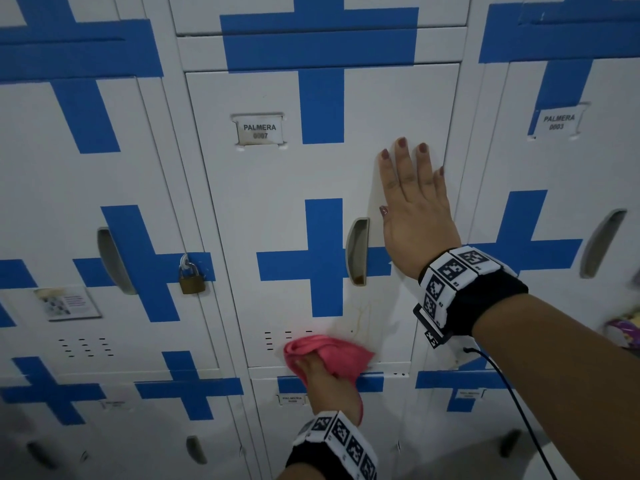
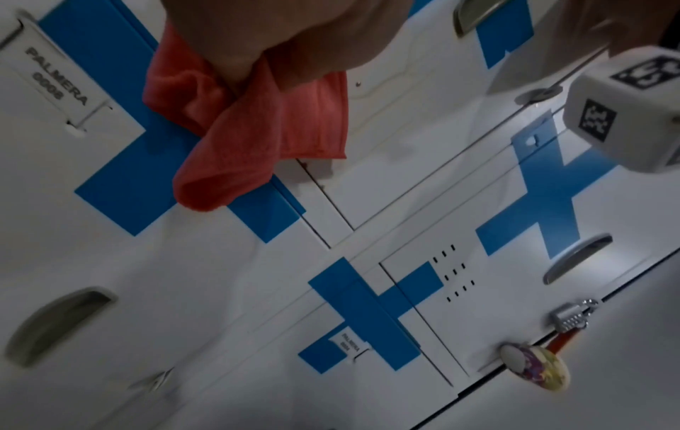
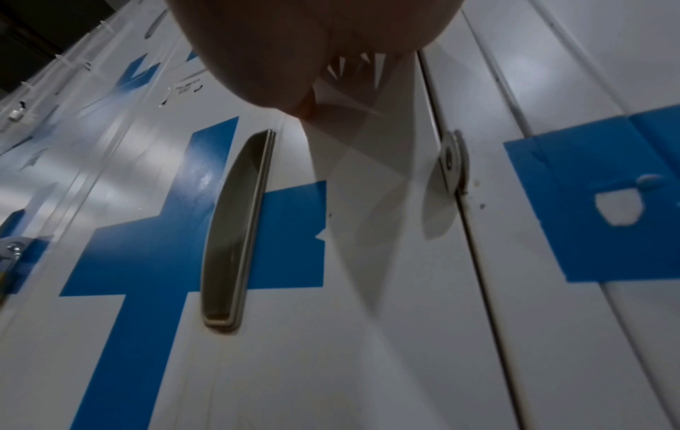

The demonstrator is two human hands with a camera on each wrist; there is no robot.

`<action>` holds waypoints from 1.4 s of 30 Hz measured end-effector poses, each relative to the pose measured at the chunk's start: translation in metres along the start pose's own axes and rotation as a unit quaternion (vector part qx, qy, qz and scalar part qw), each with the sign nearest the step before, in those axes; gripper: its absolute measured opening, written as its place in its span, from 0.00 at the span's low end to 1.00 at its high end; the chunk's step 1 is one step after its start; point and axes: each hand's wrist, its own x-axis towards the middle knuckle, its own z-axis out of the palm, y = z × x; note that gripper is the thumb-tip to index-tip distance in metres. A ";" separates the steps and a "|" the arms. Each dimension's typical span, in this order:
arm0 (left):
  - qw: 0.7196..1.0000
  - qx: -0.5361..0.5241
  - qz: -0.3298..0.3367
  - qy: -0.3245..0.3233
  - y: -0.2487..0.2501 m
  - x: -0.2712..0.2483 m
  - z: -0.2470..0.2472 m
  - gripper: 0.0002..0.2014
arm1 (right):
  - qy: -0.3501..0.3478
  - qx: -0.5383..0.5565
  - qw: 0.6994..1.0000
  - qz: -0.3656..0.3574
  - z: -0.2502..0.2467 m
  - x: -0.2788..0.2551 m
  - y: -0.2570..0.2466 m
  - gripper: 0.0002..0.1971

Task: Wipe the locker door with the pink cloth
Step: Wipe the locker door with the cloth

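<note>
The white locker door [image 1: 263,188] with blue tape crosses and a "PALMERA 0007" label fills the middle of the head view. My left hand [image 1: 322,379] grips the bunched pink cloth [image 1: 329,351] and holds it against the door's lower edge, beside the vent slots. In the left wrist view the pink cloth [image 2: 257,125] hangs from my curled fingers. My right hand [image 1: 412,206] lies flat on the door with straight fingers, just right of the recessed handle [image 1: 358,251]. The right wrist view shows that handle [image 3: 235,229] and the door's right edge.
A brass padlock [image 1: 191,277] hangs on the locker to the left. Yellowish streaks [image 1: 360,320] mark the door above the cloth. A cable [image 1: 512,393] runs from my right wristband. A combination lock with a colourful tag [image 2: 537,366] hangs on a locker to the right.
</note>
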 end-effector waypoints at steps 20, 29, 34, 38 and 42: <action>0.970 -0.112 0.121 -0.181 0.024 -0.016 -0.064 0.12 | -0.073 0.364 0.915 0.157 0.008 -0.130 -0.045 0.29; 0.923 -0.141 0.213 -0.287 0.077 -0.038 -0.073 0.17 | -0.148 0.476 0.816 0.292 0.020 -0.147 -0.058 0.15; 0.890 -0.023 0.389 -0.235 0.108 -0.020 -0.095 0.18 | -0.099 0.478 0.772 0.408 0.019 -0.143 -0.040 0.14; 0.814 0.174 0.554 0.026 0.124 0.021 -0.114 0.19 | 0.063 0.418 0.813 0.401 0.016 -0.135 -0.033 0.13; 0.735 0.334 0.581 0.099 0.128 0.048 -0.122 0.28 | 0.158 0.375 0.851 0.334 0.007 -0.112 -0.033 0.27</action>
